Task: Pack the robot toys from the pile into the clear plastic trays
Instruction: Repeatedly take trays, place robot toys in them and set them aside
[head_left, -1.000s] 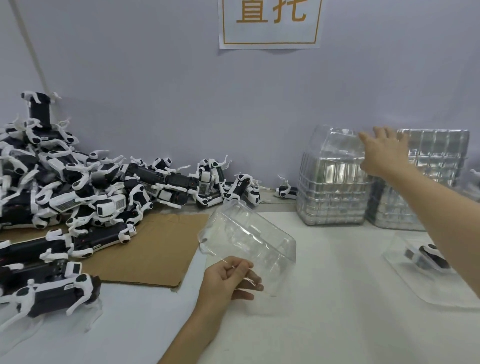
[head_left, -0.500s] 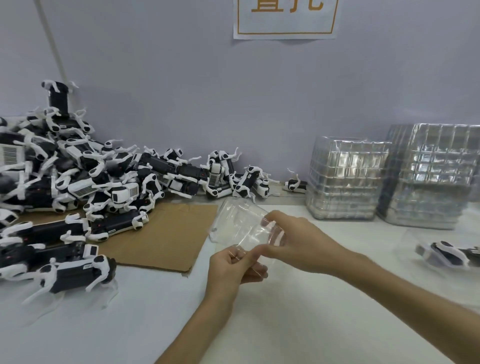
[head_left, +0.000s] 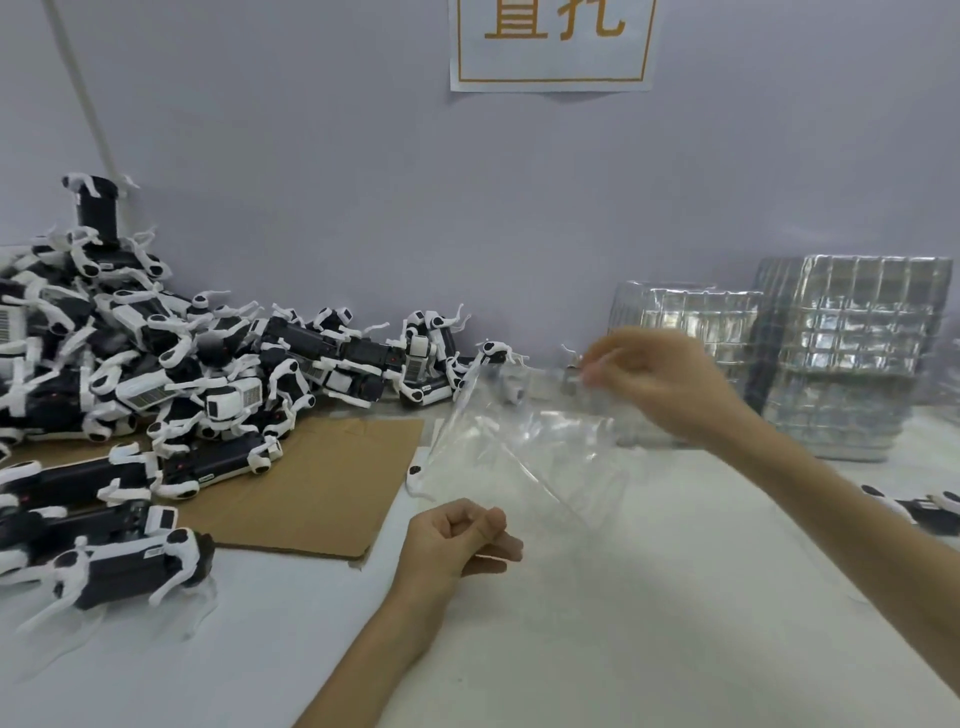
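A clear plastic tray (head_left: 524, 447) hangs open like a clamshell above the white table, at the centre. My left hand (head_left: 462, 535) pinches its near lower edge. My right hand (head_left: 654, 384), blurred, is raised and grips the far upper flap. A big pile of black-and-white robot toys (head_left: 156, 374) fills the left side, partly on a brown cardboard sheet (head_left: 317, 483). One robot toy (head_left: 124, 566) lies alone at the near left.
Two stacks of clear trays (head_left: 852, 353) stand against the wall at the right. Another robot toy (head_left: 919, 512) lies at the right edge behind my right forearm. A paper sign (head_left: 553, 41) hangs on the grey wall.
My right hand came back from the tray stack to the tray held in my left hand. It has since lifted the upper flap up and to the right, and the tray has spread open.
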